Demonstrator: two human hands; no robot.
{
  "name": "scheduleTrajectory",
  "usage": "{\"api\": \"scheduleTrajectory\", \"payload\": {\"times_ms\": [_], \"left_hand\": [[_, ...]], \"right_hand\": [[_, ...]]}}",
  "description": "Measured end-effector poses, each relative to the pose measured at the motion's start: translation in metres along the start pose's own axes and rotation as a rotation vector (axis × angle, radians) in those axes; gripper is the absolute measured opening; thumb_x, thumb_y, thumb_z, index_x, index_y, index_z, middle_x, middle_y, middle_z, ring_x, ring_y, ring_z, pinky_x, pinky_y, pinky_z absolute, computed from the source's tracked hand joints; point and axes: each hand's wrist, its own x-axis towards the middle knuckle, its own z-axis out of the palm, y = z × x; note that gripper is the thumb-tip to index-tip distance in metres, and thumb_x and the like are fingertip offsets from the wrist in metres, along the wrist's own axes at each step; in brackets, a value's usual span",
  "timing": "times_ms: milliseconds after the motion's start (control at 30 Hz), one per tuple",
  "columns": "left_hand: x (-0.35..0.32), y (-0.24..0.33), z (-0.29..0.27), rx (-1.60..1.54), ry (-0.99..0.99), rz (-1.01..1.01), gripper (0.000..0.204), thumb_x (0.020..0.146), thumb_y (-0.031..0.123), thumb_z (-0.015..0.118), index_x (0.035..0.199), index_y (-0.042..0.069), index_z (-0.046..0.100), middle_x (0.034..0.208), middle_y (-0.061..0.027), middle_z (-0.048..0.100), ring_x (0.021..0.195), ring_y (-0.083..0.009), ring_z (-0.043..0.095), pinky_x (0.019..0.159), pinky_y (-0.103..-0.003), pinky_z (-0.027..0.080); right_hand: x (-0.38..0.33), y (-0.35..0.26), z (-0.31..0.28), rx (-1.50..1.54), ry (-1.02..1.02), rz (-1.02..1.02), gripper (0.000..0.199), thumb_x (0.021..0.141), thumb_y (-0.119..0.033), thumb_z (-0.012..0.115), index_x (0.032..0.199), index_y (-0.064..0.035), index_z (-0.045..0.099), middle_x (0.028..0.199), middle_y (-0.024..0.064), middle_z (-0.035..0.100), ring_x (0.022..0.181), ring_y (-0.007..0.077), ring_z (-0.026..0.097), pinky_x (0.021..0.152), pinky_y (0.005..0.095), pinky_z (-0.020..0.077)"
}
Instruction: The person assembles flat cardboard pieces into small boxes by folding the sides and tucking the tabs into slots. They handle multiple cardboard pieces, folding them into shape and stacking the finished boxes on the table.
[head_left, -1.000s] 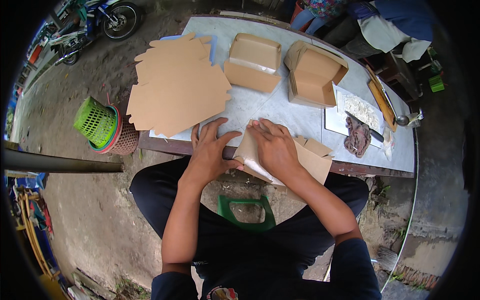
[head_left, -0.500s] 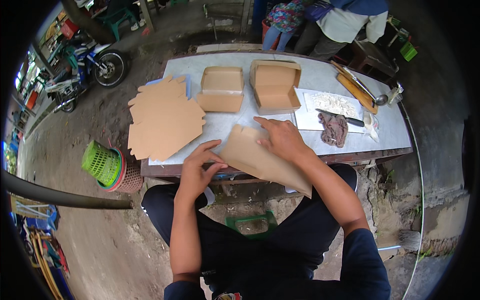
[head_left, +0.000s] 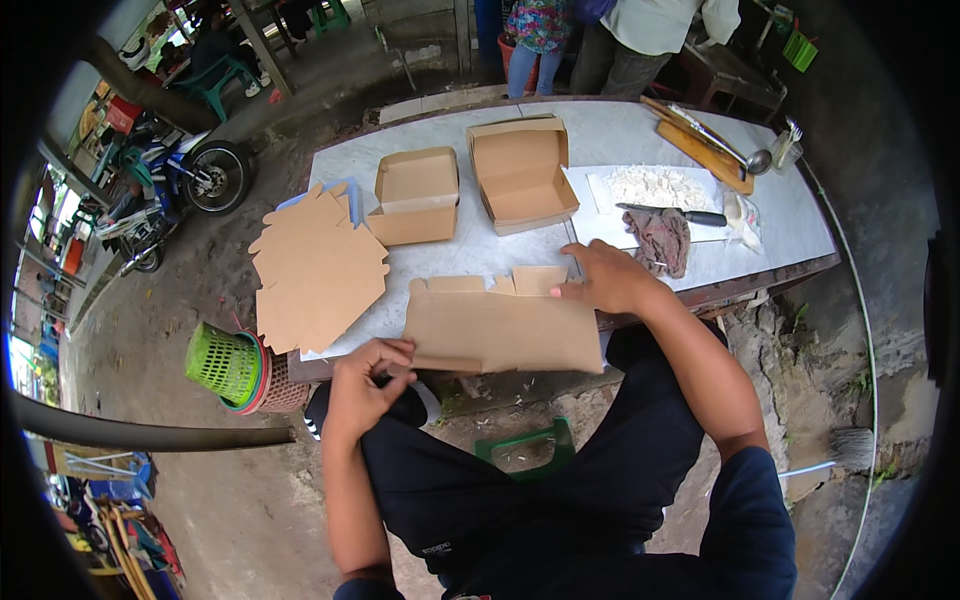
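A flat brown cardboard box blank [head_left: 500,325] lies over the table's near edge, above my lap, with small flaps folded up along its far side. My left hand [head_left: 368,385] pinches the near left corner of this blank between thumb and fingers. At the far right corner is my right hand [head_left: 620,280], thumb against the raised flap and index finger stretched apart from it. Beyond the blank stand two folded cardboard boxes with lids open, a smaller box [head_left: 415,228] and a larger box [head_left: 525,180]. A stack of flat blanks [head_left: 315,270] lies to the left.
On the right, a white board [head_left: 600,220] carries chopped white pieces [head_left: 655,188], a knife [head_left: 690,215] and a dark cloth [head_left: 660,242]. Behind it lie a wooden board [head_left: 705,155] and a ladle [head_left: 758,161]. Plastic baskets [head_left: 225,360] stand left of the table; two people are beyond it.
The blank has turned from slanting to nearly level, its right end rising from my lap. My left hand has moved down, my right hand slightly right. The view has shifted a little.
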Motion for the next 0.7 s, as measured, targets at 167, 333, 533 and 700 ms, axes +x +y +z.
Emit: {"api": "scheduleTrajectory", "payload": {"times_ms": [167,333,533,700], "left_hand": [[-0.001,-0.008,0.016,0.172,-0.005,0.109,0.043,0.086,-0.006,0.085,0.126,0.000,0.071,0.139,-0.0099,0.064,0.129,-0.0215,0.064,0.098,-0.032,0.061],[0.009,-0.054,0.042,0.168,0.511,-0.076,0.049,0.090,0.008,0.090,0.134,-0.002,0.069,0.120,-0.0114,0.069,0.101,-0.0155,0.068,0.077,-0.028,0.060],[0.034,-0.054,0.048,0.354,0.593,-0.233,0.040,0.088,0.008,0.090,0.123,-0.003,0.075,0.085,-0.0012,0.069,0.071,-0.0086,0.062,0.069,-0.026,0.054],[0.032,-0.055,0.052,0.364,0.585,-0.160,0.053,0.075,0.003,0.097,0.125,-0.001,0.077,0.108,-0.0086,0.071,0.091,-0.0156,0.068,0.083,-0.031,0.058]], "right_hand": [[-0.019,-0.002,0.032,0.012,0.064,-0.011,0.093,0.081,-0.047,0.091,0.154,-0.0054,0.051,0.137,0.0238,0.058,0.127,0.0454,0.064,0.105,0.0503,0.0550],[-0.006,-0.017,0.025,-0.007,0.032,0.015,0.084,0.080,-0.042,0.093,0.143,-0.0032,0.054,0.132,0.0224,0.063,0.122,0.0425,0.068,0.102,0.0503,0.0563],[-0.001,-0.022,0.024,-0.041,-0.002,0.030,0.081,0.082,-0.040,0.092,0.142,-0.0014,0.055,0.127,0.0209,0.067,0.118,0.0408,0.070,0.100,0.0496,0.0568],[0.002,-0.026,0.024,-0.055,-0.008,0.034,0.078,0.082,-0.038,0.092,0.141,-0.0016,0.056,0.124,0.0204,0.069,0.117,0.0403,0.070,0.099,0.0492,0.0566]]}}
